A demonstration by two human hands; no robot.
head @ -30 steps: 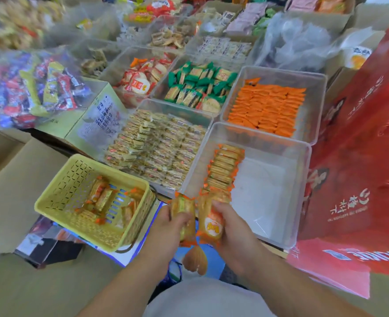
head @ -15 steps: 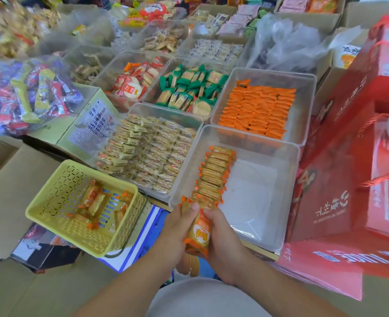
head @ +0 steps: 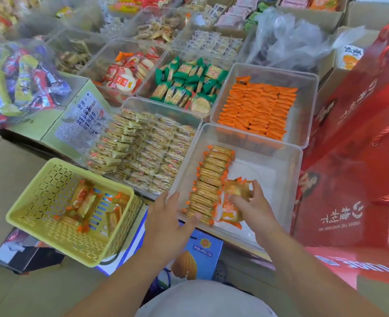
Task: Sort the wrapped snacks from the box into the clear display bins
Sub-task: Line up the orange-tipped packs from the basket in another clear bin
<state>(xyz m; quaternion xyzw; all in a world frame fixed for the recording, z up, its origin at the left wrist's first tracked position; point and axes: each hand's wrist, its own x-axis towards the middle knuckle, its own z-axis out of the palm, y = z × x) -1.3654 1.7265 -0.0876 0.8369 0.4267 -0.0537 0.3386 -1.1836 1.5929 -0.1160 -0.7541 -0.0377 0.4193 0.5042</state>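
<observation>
A clear bin (head: pixel 287 170) right in front of me holds a row of orange-wrapped crackers (head: pixel 208 181) standing on edge along its left side. My right hand (head: pixel 249 202) is inside the bin beside that row, fingers closed on an orange-wrapped snack (head: pixel 237 189); another packet (head: pixel 229 212) lies flat under the hand. My left hand (head: pixel 170 216) rests open against the near end of the row, fingers spread, holding nothing. A yellow basket (head: pixel 40 202) to the left holds several more orange-wrapped snacks (head: pixel 86 200).
Clear bins behind hold pale yellow packets (head: pixel 143 149), green-wrapped crackers (head: pixel 186 85), orange packets (head: pixel 257 108) and red-and-white rice crackers (head: pixel 127 74). Red gift boxes (head: pixel 349 156) stand at the right. A bag of mixed candy (head: pixel 17 83) sits at the left, cardboard (head: pixel 8 170) below it.
Both hands carried the orange packets forward from in front of me into the near bin. The left hand let go and now lies open by the row; the right still holds one.
</observation>
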